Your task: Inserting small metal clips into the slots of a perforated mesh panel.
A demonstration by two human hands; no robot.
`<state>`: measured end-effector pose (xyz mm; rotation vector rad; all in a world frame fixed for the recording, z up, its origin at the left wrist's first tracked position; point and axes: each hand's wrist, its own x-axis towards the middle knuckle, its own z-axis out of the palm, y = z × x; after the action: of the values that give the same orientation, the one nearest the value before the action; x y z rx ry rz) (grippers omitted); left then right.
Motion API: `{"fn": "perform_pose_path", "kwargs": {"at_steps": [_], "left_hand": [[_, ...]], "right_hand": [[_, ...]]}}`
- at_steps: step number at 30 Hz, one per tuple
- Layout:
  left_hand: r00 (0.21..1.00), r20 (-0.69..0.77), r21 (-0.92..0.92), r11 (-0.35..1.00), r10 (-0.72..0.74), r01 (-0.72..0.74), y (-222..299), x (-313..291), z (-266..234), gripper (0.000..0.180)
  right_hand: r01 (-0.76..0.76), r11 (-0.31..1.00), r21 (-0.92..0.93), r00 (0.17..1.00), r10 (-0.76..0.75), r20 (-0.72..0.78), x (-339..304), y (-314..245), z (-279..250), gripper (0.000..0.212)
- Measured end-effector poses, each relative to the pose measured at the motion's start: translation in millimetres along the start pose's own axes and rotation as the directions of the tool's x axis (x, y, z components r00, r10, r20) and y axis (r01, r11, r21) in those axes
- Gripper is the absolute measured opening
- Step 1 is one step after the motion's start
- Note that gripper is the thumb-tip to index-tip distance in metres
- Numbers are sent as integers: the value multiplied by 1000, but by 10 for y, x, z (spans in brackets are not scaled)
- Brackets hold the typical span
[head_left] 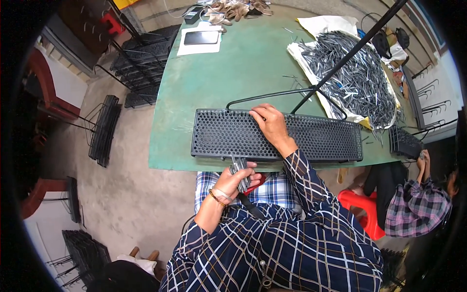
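A long black perforated panel (228, 134) with rows of round holes lies along the near edge of the green table. A bent black metal frame (272, 94) joins it at the far side, and a long black pole (357, 46) rises from that to the upper right. My left hand (236, 179) is closed round a bundle of thin grey-black strips (240, 171), just below the panel's near edge. Over the panel's far rim, left of its middle, my right hand (271, 124) has its fingers bent together; whatever they pinch is too small to make out.
A white sack (311, 65) heaped with loose dark strips (350, 73) lies on the table's right. Far left are a phone (201, 37) and gloves (238, 9). Black panels with wire frames (104, 131) stand on the floor. A co-worker (418, 207) sits at right beside a red stool (362, 209).
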<state>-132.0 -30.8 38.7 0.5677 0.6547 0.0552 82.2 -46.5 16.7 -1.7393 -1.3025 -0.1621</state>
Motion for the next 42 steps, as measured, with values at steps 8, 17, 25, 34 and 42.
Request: {"fn": "perform_pose_path", "kwargs": {"at_steps": [8, 17, 25, 34, 42], "left_hand": [[1000, 8, 54, 998, 30, -30, 92, -76, 49, 25], [993, 113, 180, 983, 22, -43, 120, -70, 29, 20], [982, 189, 230, 972, 3, -47, 109, -53, 114, 22], [999, 49, 88, 996, -13, 9, -14, 118, 51, 25], [998, 10, 92, 994, -57, 56, -105, 92, -32, 20]], "right_hand": [[-355, 901, 251, 933, 323, 160, -13, -473, -288, 18], [-791, 394, 468, 597, 332, 730, -323, -748, -305, 22], [-718, 455, 526, 693, 408, 594, -281, -671, -302, 21], [-268, 942, 202, 951, 293, -103, 50, -262, -317, 16], [-120, 993, 17, 984, 121, -133, -6, -6, -86, 10]]}}
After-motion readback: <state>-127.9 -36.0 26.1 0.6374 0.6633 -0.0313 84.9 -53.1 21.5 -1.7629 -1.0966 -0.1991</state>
